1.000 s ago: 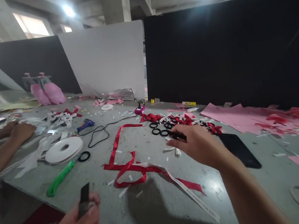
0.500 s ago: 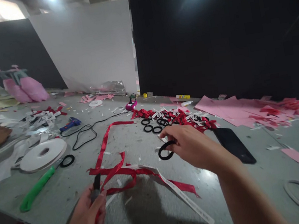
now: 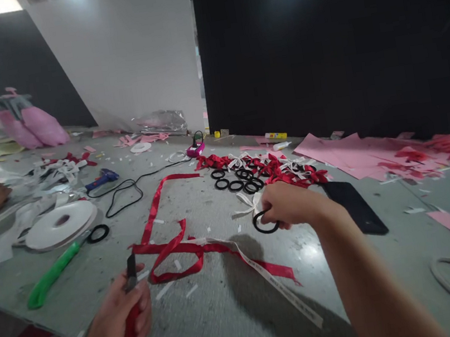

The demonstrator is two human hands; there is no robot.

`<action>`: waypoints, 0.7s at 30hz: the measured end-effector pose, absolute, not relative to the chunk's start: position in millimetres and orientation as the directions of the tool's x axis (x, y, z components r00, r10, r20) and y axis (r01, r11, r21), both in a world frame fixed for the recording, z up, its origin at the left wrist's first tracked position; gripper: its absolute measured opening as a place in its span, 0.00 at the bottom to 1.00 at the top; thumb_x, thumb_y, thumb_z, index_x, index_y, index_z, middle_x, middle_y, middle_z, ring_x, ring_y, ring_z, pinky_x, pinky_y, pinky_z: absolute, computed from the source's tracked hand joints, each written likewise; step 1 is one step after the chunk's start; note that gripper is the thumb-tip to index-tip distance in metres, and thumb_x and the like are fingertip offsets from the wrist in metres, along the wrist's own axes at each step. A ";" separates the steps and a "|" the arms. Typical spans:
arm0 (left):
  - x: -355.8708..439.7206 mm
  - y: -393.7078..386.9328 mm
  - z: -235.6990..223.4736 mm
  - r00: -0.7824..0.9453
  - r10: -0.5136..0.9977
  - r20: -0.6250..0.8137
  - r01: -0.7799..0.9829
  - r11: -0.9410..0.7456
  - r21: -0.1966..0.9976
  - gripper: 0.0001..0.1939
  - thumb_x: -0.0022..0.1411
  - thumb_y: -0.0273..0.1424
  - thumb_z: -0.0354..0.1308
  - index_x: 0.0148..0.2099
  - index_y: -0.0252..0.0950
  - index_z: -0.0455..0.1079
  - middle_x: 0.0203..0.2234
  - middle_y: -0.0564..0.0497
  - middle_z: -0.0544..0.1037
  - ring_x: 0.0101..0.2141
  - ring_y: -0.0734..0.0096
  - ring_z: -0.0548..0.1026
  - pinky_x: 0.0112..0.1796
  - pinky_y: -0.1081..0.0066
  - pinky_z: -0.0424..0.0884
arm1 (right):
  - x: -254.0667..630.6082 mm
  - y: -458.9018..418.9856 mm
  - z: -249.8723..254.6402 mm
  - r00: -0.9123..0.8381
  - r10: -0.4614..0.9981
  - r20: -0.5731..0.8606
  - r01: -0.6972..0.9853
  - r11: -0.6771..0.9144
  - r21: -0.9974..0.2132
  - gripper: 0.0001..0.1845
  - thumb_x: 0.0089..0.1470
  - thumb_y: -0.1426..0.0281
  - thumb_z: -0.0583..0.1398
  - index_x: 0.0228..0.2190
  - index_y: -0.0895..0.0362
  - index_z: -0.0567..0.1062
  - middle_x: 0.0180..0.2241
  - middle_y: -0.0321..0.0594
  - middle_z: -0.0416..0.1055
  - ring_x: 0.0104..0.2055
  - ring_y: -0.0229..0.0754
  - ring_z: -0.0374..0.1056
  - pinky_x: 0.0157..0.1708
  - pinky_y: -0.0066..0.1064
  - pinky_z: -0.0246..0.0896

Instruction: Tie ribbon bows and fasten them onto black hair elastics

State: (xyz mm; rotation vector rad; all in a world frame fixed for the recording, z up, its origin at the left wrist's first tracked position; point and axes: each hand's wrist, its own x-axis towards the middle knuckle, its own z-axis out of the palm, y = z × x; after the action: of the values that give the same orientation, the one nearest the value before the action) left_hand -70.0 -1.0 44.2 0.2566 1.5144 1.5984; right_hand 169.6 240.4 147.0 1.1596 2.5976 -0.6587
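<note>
Head view: R hand [image 3: 289,204] fingers pinch blk ring [image 3: 267,231]; vs prev, more of wht bow [image 3: 255,203] shows at fingertips. Ring round, thin, tilted, right of red ribbon [image 3: 173,249]. L hand [image 3: 122,313] fingers closed on dark-tipped tool [image 3: 131,270], near left.

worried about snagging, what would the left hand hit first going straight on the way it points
Probably the red ribbon on the table, just past the blade in the left hand; its height is unclear, so it might pass over.
</note>
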 end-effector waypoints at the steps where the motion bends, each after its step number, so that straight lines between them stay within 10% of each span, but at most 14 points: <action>1: -70.8 -0.9 43.4 -0.579 0.711 -0.398 -0.429 0.149 0.891 0.28 0.41 0.36 0.70 0.44 0.39 0.64 0.16 0.61 0.65 0.11 0.78 0.58 0.09 0.77 0.55 | 171.3 244.4 144.0 -0.653 0.650 -0.389 0.756 0.582 -0.298 0.11 0.49 0.71 0.61 0.19 0.60 0.74 0.14 0.38 0.69 0.17 0.36 0.66 0.19 0.25 0.53; 6: -72.5 -1.9 39.8 -0.577 0.722 -0.383 -0.390 0.169 0.905 0.29 0.41 0.39 0.71 0.44 0.41 0.63 0.16 0.61 0.64 0.11 0.78 0.57 0.09 0.77 0.55 | 175.4 254.0 137.9 -0.643 0.637 -0.426 0.760 0.602 -0.246 0.05 0.45 0.77 0.62 0.23 0.61 0.79 0.16 0.39 0.71 0.18 0.38 0.68 0.18 0.24 0.53; 13: -66.9 0.4 46.0 -0.482 0.768 -0.421 -0.376 0.252 0.891 0.18 0.46 0.34 0.67 0.37 0.39 0.63 0.14 0.59 0.64 0.14 0.75 0.61 0.14 0.75 0.60 | 181.3 259.7 138.8 -0.636 0.676 -0.372 0.765 0.613 -0.195 0.21 0.40 0.86 0.57 0.33 0.59 0.82 0.30 0.45 0.79 0.32 0.42 0.74 0.26 0.25 0.58; 21: -53.7 81.8 85.5 -0.425 0.838 -0.344 -0.484 0.111 0.868 0.23 0.40 0.16 0.58 0.41 0.38 0.63 0.36 0.49 0.75 0.28 0.70 0.74 0.29 0.67 0.74 | 188.0 243.2 162.3 -0.617 0.742 -0.262 0.786 0.567 -0.247 0.18 0.46 0.80 0.58 0.40 0.60 0.78 0.29 0.43 0.76 0.23 0.38 0.69 0.21 0.26 0.56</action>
State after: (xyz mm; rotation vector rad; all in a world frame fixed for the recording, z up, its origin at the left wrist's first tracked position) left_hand -53.7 81.8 85.5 0.3925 1.3060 1.5562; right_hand 188.0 243.2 162.3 1.3064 2.6648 -0.5178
